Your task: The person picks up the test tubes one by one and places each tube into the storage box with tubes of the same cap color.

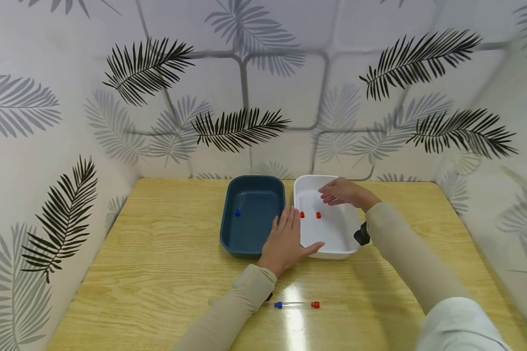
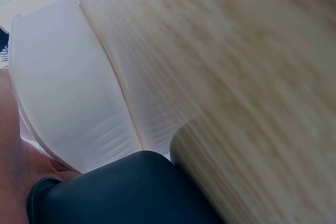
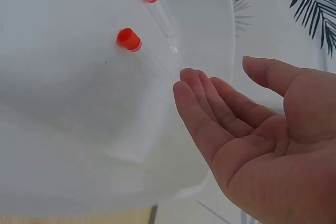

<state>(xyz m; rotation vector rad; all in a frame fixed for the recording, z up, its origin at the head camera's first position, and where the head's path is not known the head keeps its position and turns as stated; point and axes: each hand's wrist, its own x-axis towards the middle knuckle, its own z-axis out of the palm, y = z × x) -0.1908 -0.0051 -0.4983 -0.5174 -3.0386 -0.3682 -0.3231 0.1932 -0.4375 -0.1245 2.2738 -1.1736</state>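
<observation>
Red-capped tubes (image 3: 133,43) near the left edge of the white tray (image 1: 335,233), treat as apt to roll if brushed by the right hand (image 1: 346,190), empty with thumb and fingers apart, or jolted by the left hand (image 1: 283,242), straight-fingered along that edge.

no readable text, labels, brands, numbers or signs, none legible on the white tray (image 1: 329,239), the dark blue tray (image 1: 254,229), the red-capped tubes (image 3: 158,11), the leaf-patterned wall covering (image 1: 285,87)
</observation>
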